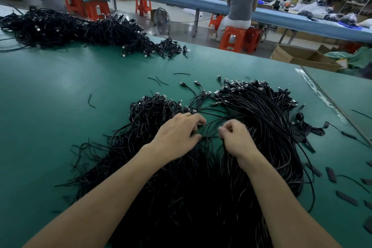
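Observation:
A big heap of black USB cables point(251, 110) lies on the green table point(60, 90) right in front of me, with plug ends fanned out at its far edge. My left hand point(177, 135) sits over the heap's middle, fingers curled down into the cables and pinching some strands. My right hand point(235, 137) is just to its right, fingers curled, pinching a thin black cable that runs between the two hands. The lower part of the heap is hidden under my forearms.
A second, larger pile of black cables point(76, 28) lies at the table's far left. Loose black ties point(91, 100) and flat black sleeves point(331, 174) are scattered around. A cardboard box point(302, 57) stands beyond the far edge. A person point(241, 0) sits on an orange stool point(231, 38) at another bench.

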Tool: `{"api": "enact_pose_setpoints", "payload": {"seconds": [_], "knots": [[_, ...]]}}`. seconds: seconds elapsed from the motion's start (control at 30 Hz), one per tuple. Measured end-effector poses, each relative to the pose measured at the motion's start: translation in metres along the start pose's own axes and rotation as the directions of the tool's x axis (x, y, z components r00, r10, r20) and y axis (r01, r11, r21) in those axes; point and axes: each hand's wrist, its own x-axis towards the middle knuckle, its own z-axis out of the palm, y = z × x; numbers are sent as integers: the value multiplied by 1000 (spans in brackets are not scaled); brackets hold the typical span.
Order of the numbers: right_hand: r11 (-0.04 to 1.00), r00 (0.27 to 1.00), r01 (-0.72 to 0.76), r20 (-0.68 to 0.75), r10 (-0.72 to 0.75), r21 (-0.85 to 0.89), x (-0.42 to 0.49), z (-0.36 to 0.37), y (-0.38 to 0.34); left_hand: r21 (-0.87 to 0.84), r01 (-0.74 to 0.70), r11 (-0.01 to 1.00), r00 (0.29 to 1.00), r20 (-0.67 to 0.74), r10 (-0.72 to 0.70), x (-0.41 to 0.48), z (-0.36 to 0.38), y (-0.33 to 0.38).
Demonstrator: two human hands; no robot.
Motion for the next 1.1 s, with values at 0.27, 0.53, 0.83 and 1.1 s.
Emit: {"api": "enact_pose_setpoints", "payload": {"seconds": [0.27,0.53,0.83,1.1], "knots": [[957,997,48,38,-62,286,-47,-1,-50,-179,-125,976,990,49,135,18,4,10],[704,554,694,514,-655,149,-144,27,-117,-299,-184,936,972,86,219,15,13,6],[936,917,351,-190,-351,-33,-74,-35,-61,-632,-144,762,782,-544,-303,19,-30,1],[848,992,126,43,-121,-515,-40,-55,-9,162,150,975,952,-291,-98,7,-52,16]]}}
